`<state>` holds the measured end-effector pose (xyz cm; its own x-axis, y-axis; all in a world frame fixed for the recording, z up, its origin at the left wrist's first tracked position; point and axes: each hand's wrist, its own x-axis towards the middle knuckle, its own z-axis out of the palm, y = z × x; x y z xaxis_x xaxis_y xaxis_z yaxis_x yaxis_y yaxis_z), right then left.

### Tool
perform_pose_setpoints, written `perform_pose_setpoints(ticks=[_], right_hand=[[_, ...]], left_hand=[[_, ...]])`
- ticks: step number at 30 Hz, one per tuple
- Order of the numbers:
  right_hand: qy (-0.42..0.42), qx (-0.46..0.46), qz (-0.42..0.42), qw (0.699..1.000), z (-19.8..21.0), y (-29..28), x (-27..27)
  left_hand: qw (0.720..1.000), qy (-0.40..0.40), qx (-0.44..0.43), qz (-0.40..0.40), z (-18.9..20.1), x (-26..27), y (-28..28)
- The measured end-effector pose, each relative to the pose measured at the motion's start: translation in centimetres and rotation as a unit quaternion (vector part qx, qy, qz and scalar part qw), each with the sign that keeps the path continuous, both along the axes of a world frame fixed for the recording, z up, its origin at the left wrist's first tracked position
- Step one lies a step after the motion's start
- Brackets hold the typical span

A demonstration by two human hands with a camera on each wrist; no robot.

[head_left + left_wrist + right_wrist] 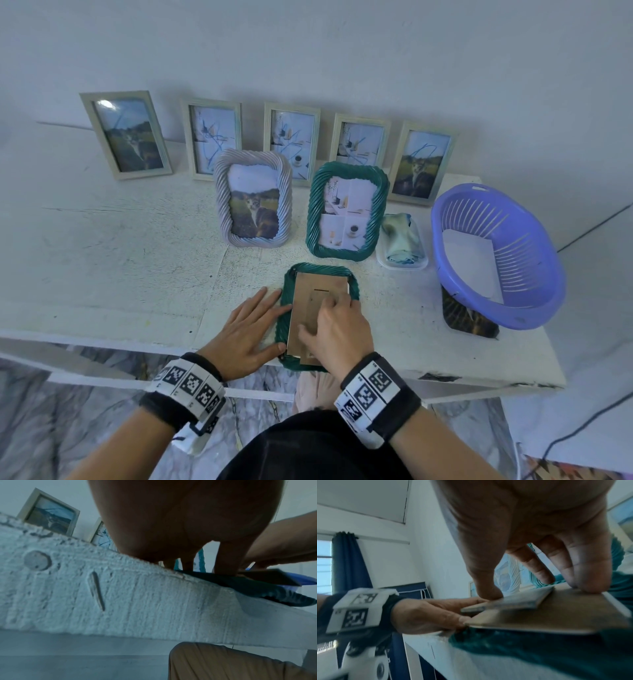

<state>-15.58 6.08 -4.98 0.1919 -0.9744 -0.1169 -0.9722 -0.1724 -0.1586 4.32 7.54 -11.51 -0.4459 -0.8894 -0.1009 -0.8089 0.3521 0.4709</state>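
Observation:
A green twisted-rope picture frame (287,284) lies face down at the white table's front edge, its brown backing board (320,286) facing up. My left hand (250,329) lies flat with straight fingers, resting on the table and touching the frame's left rim. My right hand (337,329) is on top of the board, its fingertips pressing down. In the right wrist view, my right hand (530,534) has its thumb on the edge of the stand flap (513,600) and its fingers on the backing board (556,612). The left wrist view shows the frame (257,589) overhanging the table edge.
Behind stand a white rope frame with a cat photo (253,198) and a second green frame (347,210). Several pale frames (126,135) lean on the wall. At right sit a tray holding cloth (402,243) and a tilted purple basket (496,253).

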Motion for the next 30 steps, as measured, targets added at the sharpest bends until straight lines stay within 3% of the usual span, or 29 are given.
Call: perform_pose_setpoints(ticks=[5, 8, 12, 15, 17, 19, 21, 23, 26, 30], right_hand=[[-0.082, 0.016, -0.002, 0.997, 1.2, -0.6, -0.8], [-0.200, 0.081, -0.023, 0.976, 2.1, -0.9, -3.0], [-0.435, 0.125, -0.152, 0.879, 2.4, -0.7, -6.8], [-0.562, 0.109, -0.194, 0.796, 2.5, -0.2, -9.1], [-0.582, 0.102, -0.199, 0.782, 2.9, -0.1, -10.6], [-0.537, 0.096, -0.190, 0.816, 3.4, 0.0, -11.9], [-0.406, 0.054, -0.164, 0.897, 3.3, -0.1, -12.9], [-0.277, 0.015, -0.144, 0.950, 3.1, -0.1, -12.9], [-0.173, -0.010, -0.118, 0.978, 2.3, -0.1, -12.0], [-0.097, 0.018, -0.113, 0.989, 0.4, 0.0, -10.7]], left_hand=[[1.000, -0.017, -0.016, 0.003, -0.1, 0.0, 0.1], [1.000, -0.017, -0.018, 0.007, -0.1, -0.1, 0.2], [1.000, -0.007, -0.023, 0.012, -0.3, -0.1, 0.3], [0.999, -0.010, -0.029, 0.012, -0.3, -0.2, 0.4], [0.999, -0.011, -0.028, 0.011, -0.3, -0.2, 0.4], [0.999, -0.009, -0.029, 0.011, -0.4, -0.2, 0.4], [1.000, -0.002, -0.028, 0.011, -0.4, -0.2, 0.4], [1.000, 0.004, -0.025, 0.010, -0.4, -0.2, 0.4], [1.000, 0.001, -0.025, 0.008, -0.4, -0.2, 0.4], [1.000, 0.006, -0.028, 0.009, -0.5, -0.1, 0.4]])
